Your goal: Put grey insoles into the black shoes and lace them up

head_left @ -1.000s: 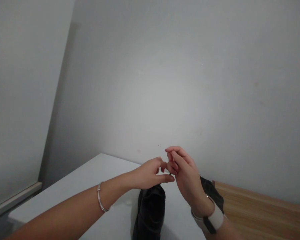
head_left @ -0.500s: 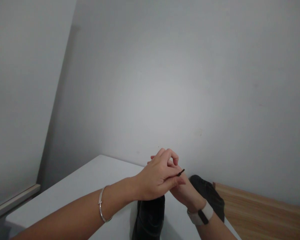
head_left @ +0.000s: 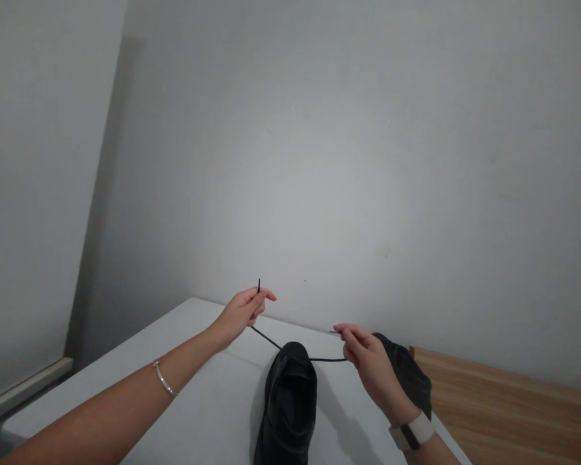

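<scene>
A black shoe (head_left: 290,410) stands upright on the white table, its opening facing me. From its far end a black shoelace (head_left: 266,338) stretches out to both sides. My left hand (head_left: 246,311), raised to the left of the shoe, pinches one lace end, whose tip sticks up above the fingers. To the right, my right hand (head_left: 365,352) pinches the other end between thumb and fingers, the tip pointing left. Both stretches of lace look fairly straight. The knot area on the shoe is too dark to make out.
The white table (head_left: 203,400) meets a grey wall (head_left: 319,161) at the back. A second dark item (head_left: 409,374), perhaps another shoe, lies behind my right wrist. A wood-grain surface (head_left: 494,413) adjoins on the right. A pale ledge (head_left: 29,387) runs along the left.
My hands were crossed over the shoe; now they are apart, left hand to the left and right hand to the right. The lace and the shoe's opening have come into view.
</scene>
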### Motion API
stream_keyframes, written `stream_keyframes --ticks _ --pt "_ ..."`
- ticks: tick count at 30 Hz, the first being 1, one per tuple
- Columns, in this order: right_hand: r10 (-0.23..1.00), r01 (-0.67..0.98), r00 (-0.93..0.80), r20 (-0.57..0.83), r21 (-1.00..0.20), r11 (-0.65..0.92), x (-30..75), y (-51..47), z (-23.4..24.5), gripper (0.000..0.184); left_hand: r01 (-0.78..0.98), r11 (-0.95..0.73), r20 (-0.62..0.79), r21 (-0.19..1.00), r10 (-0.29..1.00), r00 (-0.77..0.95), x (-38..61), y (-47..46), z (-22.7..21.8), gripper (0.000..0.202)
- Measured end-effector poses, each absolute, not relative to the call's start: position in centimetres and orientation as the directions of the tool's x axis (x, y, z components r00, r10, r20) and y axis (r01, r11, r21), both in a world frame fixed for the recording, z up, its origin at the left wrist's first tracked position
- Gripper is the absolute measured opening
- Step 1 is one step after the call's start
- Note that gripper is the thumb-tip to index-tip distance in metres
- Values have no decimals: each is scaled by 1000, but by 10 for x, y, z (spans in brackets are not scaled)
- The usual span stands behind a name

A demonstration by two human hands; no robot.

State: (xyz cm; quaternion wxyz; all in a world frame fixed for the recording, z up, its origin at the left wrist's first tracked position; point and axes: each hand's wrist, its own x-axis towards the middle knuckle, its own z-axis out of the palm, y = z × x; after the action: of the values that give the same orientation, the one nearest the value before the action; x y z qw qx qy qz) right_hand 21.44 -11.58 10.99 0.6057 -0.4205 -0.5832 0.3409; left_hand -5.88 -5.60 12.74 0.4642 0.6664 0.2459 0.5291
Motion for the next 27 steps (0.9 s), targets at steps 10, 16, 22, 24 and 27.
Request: stream_keyframes --ticks 10,16,22,24,27 --pt "958 321 -51 282 -904 283 202 -119 48 38 347 -670 471 656 723 505 -62 -64 83 33" --pt "919 366 -34 393 -851 377 206 -117 40 35 328 -687 429 649 686 587 -65 -70 85 17" --pt "931 389 -70 358 -850 356 210 -120 42 32 337 -672 422 660 702 574 -61 -72 79 12" --pt "928 415 -67 367 -835 360 210 -119 41 31 339 -673 427 657 703 568 -57 -72 73 12" --pt "920 463 -78 385 -803 376 212 -115 37 30 352 -668 434 656 715 547 -52 -72 67 14"
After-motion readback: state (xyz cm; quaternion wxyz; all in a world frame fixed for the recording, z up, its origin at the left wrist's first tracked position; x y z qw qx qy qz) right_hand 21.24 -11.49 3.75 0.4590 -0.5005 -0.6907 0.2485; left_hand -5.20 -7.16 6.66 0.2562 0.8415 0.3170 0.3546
